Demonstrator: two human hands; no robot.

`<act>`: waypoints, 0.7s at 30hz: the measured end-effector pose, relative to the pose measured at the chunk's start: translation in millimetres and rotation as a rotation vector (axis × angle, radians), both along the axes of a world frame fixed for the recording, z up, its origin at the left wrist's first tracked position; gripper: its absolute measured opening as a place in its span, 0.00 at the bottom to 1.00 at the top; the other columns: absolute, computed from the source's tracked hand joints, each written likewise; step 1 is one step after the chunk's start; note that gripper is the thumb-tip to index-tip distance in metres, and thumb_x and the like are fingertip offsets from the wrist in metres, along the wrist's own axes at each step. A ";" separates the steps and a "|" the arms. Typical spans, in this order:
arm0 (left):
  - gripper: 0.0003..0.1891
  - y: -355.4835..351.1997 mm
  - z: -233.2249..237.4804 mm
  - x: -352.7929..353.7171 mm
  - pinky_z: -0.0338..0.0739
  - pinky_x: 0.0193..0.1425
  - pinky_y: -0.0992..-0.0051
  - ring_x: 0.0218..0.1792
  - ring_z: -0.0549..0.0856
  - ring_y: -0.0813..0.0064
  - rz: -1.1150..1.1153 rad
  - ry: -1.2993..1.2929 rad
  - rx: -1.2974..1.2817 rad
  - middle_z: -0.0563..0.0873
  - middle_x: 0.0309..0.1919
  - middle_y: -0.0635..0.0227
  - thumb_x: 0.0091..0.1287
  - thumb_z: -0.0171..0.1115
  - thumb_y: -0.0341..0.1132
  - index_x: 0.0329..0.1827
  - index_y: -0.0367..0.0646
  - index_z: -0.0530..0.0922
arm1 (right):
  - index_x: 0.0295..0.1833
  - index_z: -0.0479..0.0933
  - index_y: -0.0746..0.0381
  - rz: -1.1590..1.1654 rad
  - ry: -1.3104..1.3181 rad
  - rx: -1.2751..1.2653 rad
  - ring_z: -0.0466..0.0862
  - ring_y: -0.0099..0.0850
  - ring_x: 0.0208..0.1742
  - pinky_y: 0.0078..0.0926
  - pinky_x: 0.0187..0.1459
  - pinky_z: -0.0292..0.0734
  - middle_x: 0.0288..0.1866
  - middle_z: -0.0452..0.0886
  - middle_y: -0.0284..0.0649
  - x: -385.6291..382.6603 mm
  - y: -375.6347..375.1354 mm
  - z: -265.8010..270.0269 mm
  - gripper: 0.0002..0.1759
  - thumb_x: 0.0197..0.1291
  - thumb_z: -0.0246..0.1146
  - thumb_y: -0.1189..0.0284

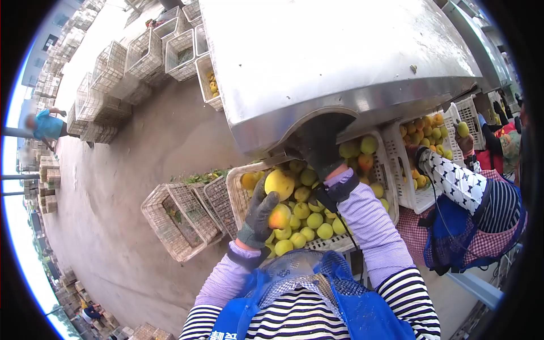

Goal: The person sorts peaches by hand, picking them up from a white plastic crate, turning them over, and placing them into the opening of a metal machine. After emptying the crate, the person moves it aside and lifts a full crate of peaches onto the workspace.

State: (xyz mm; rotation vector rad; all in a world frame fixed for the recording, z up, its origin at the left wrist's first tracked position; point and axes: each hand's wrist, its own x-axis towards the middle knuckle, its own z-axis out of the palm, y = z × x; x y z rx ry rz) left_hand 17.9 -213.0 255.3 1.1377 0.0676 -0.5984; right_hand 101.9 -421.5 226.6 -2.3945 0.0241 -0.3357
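My left hand (259, 216), in a dark grey glove, is closed around two peaches over the left part of a white plastic crate (234, 195). One is a yellow peach (279, 184) at the fingertips; a red-blushed peach (280, 216) sits lower, against the palm. Many green-yellow peaches (301, 210) fill the crate beneath. My right hand (320, 146), in a black glove, reaches up into the rounded cutout (323, 115) of a metal machine at the crate's far side. Its fingers are lost in the dark there.
The metal machine's broad top (340, 51) spans the space ahead. At right, a co-worker's patterned sleeve (453, 173) reaches to another peach crate (422, 198); their gloved hand holds a peach (462, 129). Crates (178, 221) stand on the floor at left, with stacked crates (110, 65) beyond.
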 end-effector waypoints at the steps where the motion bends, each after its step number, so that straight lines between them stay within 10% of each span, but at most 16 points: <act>1: 0.38 0.6 1.1 2.1 0.80 0.58 0.72 0.55 0.82 0.71 -0.009 0.017 0.006 0.79 0.63 0.60 0.72 0.64 0.52 0.79 0.40 0.62 | 0.58 0.78 0.59 0.000 0.105 -0.044 0.84 0.47 0.45 0.45 0.49 0.79 0.46 0.84 0.48 7.7 -3.2 3.4 0.30 0.54 0.76 0.57; 5: 0.37 11.4 -13.6 7.2 0.84 0.50 0.71 0.49 0.86 0.66 -0.127 0.244 -0.451 0.80 0.60 0.56 0.75 0.55 0.61 0.75 0.41 0.66 | 0.66 0.73 0.63 0.024 -0.053 0.137 0.83 0.49 0.52 0.49 0.58 0.75 0.53 0.82 0.51 -30.2 -11.4 21.6 0.40 0.53 0.76 0.50; 11: 0.38 -5.5 12.4 -4.7 0.85 0.50 0.67 0.47 0.87 0.64 -0.091 0.299 -0.311 0.81 0.59 0.55 0.75 0.48 0.66 0.73 0.41 0.68 | 0.68 0.71 0.62 0.153 0.005 0.121 0.77 0.52 0.61 0.49 0.62 0.72 0.58 0.78 0.54 -110.9 20.3 55.7 0.49 0.46 0.78 0.46; 18: 0.46 -24.5 4.1 0.2 0.76 0.69 0.62 0.67 0.77 0.60 -0.169 -0.323 -0.059 0.70 0.71 0.55 0.72 0.65 0.48 0.84 0.40 0.47 | 0.63 0.75 0.63 -0.042 0.193 0.590 0.83 0.48 0.50 0.43 0.51 0.80 0.52 0.80 0.48 -119.8 24.0 75.3 0.43 0.45 0.79 0.50; 21: 0.44 -33.1 -4.2 6.4 0.74 0.71 0.62 0.69 0.75 0.59 -0.065 -0.542 0.035 0.67 0.74 0.53 0.73 0.64 0.41 0.84 0.41 0.46 | 0.59 0.76 0.62 -0.139 -0.017 0.343 0.84 0.48 0.46 0.43 0.47 0.81 0.49 0.81 0.48 -105.1 22.7 67.8 0.38 0.47 0.78 0.52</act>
